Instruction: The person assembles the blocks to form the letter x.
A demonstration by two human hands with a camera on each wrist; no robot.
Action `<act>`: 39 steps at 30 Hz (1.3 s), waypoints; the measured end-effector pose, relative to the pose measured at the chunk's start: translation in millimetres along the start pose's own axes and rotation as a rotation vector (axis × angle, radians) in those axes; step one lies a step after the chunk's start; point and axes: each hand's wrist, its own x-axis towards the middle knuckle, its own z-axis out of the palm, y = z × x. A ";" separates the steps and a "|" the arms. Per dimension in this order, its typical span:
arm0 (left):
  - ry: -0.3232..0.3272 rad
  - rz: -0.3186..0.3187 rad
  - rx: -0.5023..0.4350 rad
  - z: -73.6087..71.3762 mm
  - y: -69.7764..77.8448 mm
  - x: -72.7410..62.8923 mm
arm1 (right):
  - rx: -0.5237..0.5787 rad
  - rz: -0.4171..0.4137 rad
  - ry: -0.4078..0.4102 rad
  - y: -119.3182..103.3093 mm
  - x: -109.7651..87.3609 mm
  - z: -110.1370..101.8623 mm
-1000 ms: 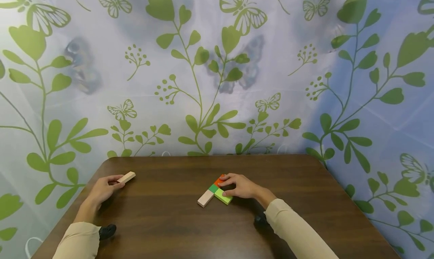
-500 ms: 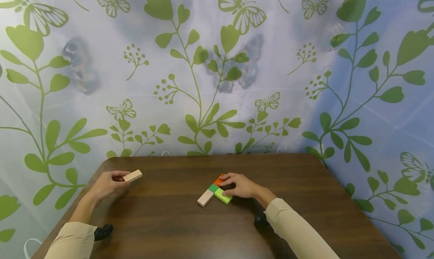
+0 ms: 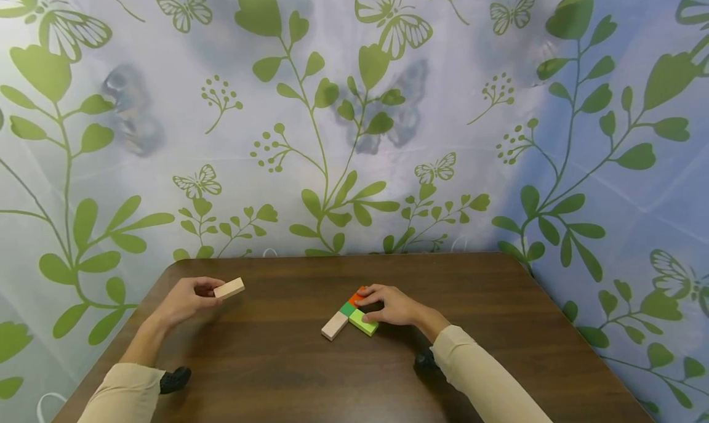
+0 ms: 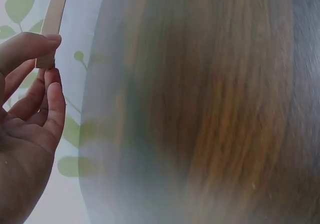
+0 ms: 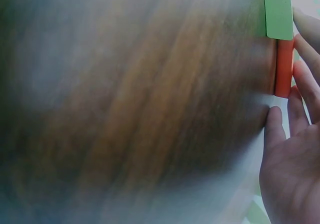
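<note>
At the left side of the table, my left hand (image 3: 191, 300) pinches a plain wooden block (image 3: 229, 288) between thumb and fingers. In the left wrist view that block (image 4: 51, 26) points up from the fingertips, held off the table. My right hand (image 3: 394, 305) rests at a small group of blocks near the table's middle. Its fingers touch the orange block (image 3: 357, 298) and its thumb touches the lime-green block (image 3: 363, 322). A dark green block (image 3: 348, 309) lies between orange and a pale wooden block (image 3: 335, 326). The right wrist view shows the orange block (image 5: 284, 69) beside the fingertips.
The dark brown wooden table (image 3: 266, 361) has rounded far corners. Behind it hangs a pale curtain (image 3: 343, 121) with green leaves and butterflies. A black wrist device (image 3: 175, 380) sits under the left sleeve, and another black device (image 3: 425, 361) under the right one.
My left hand has moved to the right with the wooden block, which has turned slightly. The right hand and the grouped blocks stay in place.
</note>
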 end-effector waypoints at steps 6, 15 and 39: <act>-0.018 0.032 0.020 8.1 9.0 9.9 | 0.005 -0.003 0.006 0.6 0.2 0.6; -0.126 0.103 -0.029 26.8 27.7 20.4 | -0.007 0.002 0.003 1.7 0.3 1.7; -0.200 0.203 0.088 57.1 50.4 46.5 | 0.007 0.004 -0.012 -0.5 -1.2 -0.8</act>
